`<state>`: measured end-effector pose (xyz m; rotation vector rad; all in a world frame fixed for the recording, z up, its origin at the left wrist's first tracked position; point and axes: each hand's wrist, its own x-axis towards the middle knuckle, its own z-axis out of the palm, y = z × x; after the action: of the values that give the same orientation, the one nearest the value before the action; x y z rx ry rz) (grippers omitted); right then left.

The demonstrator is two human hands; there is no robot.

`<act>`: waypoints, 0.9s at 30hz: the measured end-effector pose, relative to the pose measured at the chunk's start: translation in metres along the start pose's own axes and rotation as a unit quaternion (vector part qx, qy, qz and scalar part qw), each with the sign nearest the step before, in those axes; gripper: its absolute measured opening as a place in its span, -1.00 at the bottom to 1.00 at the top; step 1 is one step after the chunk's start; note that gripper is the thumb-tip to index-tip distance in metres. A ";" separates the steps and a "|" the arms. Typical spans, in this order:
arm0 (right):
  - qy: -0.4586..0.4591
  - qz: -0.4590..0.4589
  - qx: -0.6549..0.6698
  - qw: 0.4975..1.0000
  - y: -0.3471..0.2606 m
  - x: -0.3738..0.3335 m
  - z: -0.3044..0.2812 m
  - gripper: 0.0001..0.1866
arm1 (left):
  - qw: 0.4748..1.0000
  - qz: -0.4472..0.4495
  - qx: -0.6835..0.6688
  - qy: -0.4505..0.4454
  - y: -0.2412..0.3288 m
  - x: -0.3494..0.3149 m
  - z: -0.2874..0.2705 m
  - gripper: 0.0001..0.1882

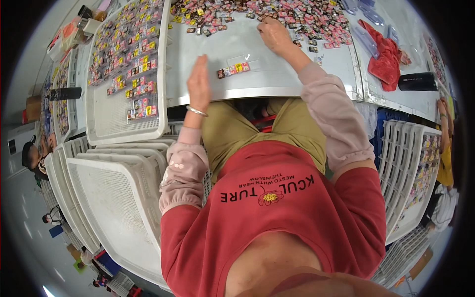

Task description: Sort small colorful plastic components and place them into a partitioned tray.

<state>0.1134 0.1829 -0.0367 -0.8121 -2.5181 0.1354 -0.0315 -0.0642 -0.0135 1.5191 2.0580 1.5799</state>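
Judging by how things lie, the work is well under way but far from over. The tray (97, 132), at nine o'clock from the row (233, 70), carries many finished-looking packs (141, 88), dense at its far end and sparser toward its near end, where white mesh shows. What seems left is the heap (316, 24) of loose pieces, which arcs from about half past ten round to half past two. The row itself looks like one pack in the making; whether it is complete cannot be told.

The row lies on the table (190, 74), between the hands and nearer the person than the heap. Its small pieces sit side by side in pink, yellow and dark tones, the line tilted a little, its right end farther from the person. A clear shell (246, 58) shows just past it at one o'clock, too faint to tell if it encloses the row.

The left hand (199, 84), at eight o'clock, is flat, fingers straight and together, with nothing visible in it. The right hand (273, 35), at one o'clock, has bent fingers at the heap's near edge; whether they grip a piece cannot be told.
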 end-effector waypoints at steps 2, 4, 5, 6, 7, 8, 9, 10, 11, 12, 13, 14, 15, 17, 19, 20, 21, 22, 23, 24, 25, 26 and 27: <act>0.005 -0.005 0.018 1.000 0.012 -0.009 -0.001 -0.88 | 0.999 -0.034 0.003 0.014 -0.009 0.005 -0.020 -0.63; -0.030 -0.011 0.055 0.998 0.016 -0.013 -0.006 -0.86 | 0.997 -0.069 0.011 0.031 -0.011 0.002 -0.026 -0.62; -0.023 -0.044 0.051 0.997 0.018 -0.015 -0.008 -0.87 | 0.998 -0.050 0.030 0.024 -0.011 -0.001 -0.022 -0.64; -0.024 -0.043 0.051 0.997 0.017 -0.018 -0.014 -0.87 | 0.998 -0.030 0.047 0.016 -0.009 -0.002 -0.016 -0.67; -0.030 -0.001 0.148 0.989 0.011 -0.020 -0.020 -0.86 | 0.998 -0.033 0.050 0.019 -0.007 -0.007 -0.010 -0.67; -0.036 0.042 0.242 0.969 0.003 -0.023 -0.025 -0.85 | 0.997 0.019 0.070 -0.014 -0.005 -0.012 -0.001 -0.70; -0.037 0.041 0.242 0.969 -0.003 -0.028 -0.032 -0.85 | 0.992 0.074 0.086 -0.050 -0.001 -0.016 0.009 -0.71; -0.061 0.039 0.305 0.950 -0.009 -0.033 -0.038 -0.82 | 0.992 0.075 0.085 -0.049 0.009 -0.015 0.018 -0.71; -0.085 0.035 0.367 0.926 -0.015 -0.038 -0.043 -0.79 | 0.981 0.126 0.113 -0.093 0.018 -0.015 0.025 -0.69; -0.083 0.039 0.363 0.927 -0.020 -0.044 -0.046 -0.79 | 0.964 0.178 0.138 -0.139 0.026 -0.012 0.031 -0.65; -0.110 -0.025 0.344 0.932 -0.026 -0.050 -0.045 -0.79 | 0.964 0.179 0.137 -0.139 0.024 -0.012 0.035 -0.65; -0.137 -0.087 0.323 0.932 -0.032 -0.055 -0.043 -0.80 | 0.953 0.192 0.159 -0.174 0.021 -0.013 0.039 -0.62; -0.135 -0.084 0.321 0.934 -0.036 -0.061 -0.038 -0.80 | 0.939 0.206 0.178 -0.209 0.018 -0.014 0.045 -0.59; -0.030 -0.140 0.268 0.953 -0.041 -0.072 -0.029 -0.81 | 0.940 0.202 0.168 -0.217 0.014 -0.014 0.047 -0.58; 0.002 -0.134 0.241 0.961 -0.051 -0.079 -0.024 -0.84 | 0.941 0.188 0.170 -0.226 0.011 -0.015 0.046 -0.55; 0.032 -0.134 0.218 0.966 -0.055 -0.084 -0.023 -0.86 | 0.939 0.195 0.164 -0.230 0.011 -0.016 0.047 -0.55; 0.006 -0.112 0.212 0.971 -0.055 -0.092 -0.017 -0.79 | 0.940 0.194 0.177 -0.219 0.013 -0.016 0.047 -0.55; 0.008 -0.108 0.208 0.972 -0.061 -0.097 -0.022 -0.79 | 0.940 0.190 0.191 -0.207 0.013 -0.016 0.046 -0.56; 0.015 -0.111 0.143 0.983 -0.068 -0.105 -0.027 -0.70 | 0.938 0.191 0.196 -0.211 0.014 -0.016 0.047 -0.53; 0.021 -0.114 0.077 0.990 -0.074 -0.112 -0.033 -0.60 | 0.938 0.196 0.192 -0.213 0.015 -0.016 0.048 -0.53; -0.016 -0.106 0.035 0.994 -0.078 -0.119 -0.039 -0.50 | 0.939 0.189 0.194 -0.210 0.016 -0.017 0.049 -0.52; -0.015 -0.102 0.031 0.994 -0.079 -0.118 -0.043 -0.50 | 0.941 0.183 0.196 -0.207 0.017 -0.017 0.050 -0.51; -0.007 -0.087 0.028 0.996 -0.082 -0.115 -0.046 -0.52 | 0.940 0.187 0.194 -0.209 0.017 -0.017 0.050 -0.51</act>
<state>0.1732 0.0478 -0.0255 -0.5682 -2.5727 0.1517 0.0183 -0.0455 -0.0295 2.2613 1.9821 0.8356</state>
